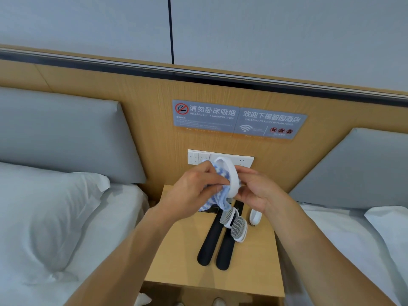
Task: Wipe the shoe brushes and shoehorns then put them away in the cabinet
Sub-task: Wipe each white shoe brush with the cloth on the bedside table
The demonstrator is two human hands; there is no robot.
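Grey wall signs [238,121] above a white switch panel [198,156], pillow [44,217] left.

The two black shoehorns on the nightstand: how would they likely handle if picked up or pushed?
The black shoehorns look long, thin and smooth, so probably stiff, light, and apt to slide on the nightstand rather than roll. Two brushes overlap their far ends, so lifting one may tip those.

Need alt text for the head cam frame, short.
A person's right hand holds a white oval shoe brush while the left hand wipes it with a blue-and-white striped cloth, above a light wooden nightstand between two white beds. On the nightstand lie two black shoehorns and three more white brushes.
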